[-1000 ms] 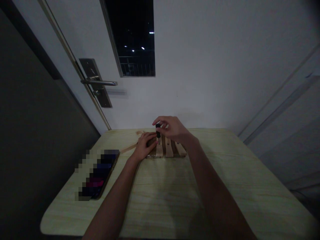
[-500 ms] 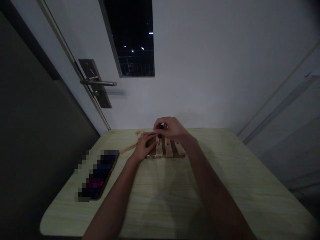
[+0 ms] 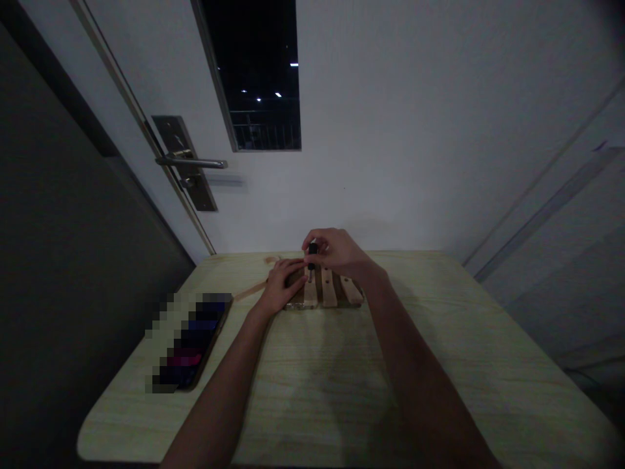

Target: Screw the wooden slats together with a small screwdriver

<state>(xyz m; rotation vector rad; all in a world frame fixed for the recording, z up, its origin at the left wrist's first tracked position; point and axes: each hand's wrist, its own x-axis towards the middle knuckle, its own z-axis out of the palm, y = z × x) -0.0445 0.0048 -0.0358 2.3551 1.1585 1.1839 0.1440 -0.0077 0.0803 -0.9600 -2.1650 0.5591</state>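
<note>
Just above the middle of the frame, at the far edge of the pale wood-grain counter, lies a small slatted wooden piece: light strips set side by side across darker cross-pieces. The left hand lies on the left end of this piece, palm down. Its fingers are stretched out close together and pressed flat on the wood, gripping nothing.

The right hand arches over the slats from the right. Its thumb and first fingers are pinched around the top of a black-handled tool. The tool stands upright with its thin metal shaft pointing down onto one of the left slats, just beside the left fingertips. In this dim light it looks like a stubby screwdriver, though the tip itself is too small to make out. Both forearms run up from the bottom edge of the frame.

A loose thin wooden strip lies on the counter just left of the left hand. Further toward the lower left a phone lies flat, its screen blurred out. Behind the counter is a white wall. A dark window is at the upper middle, and a metal door handle is at the upper left.
</note>
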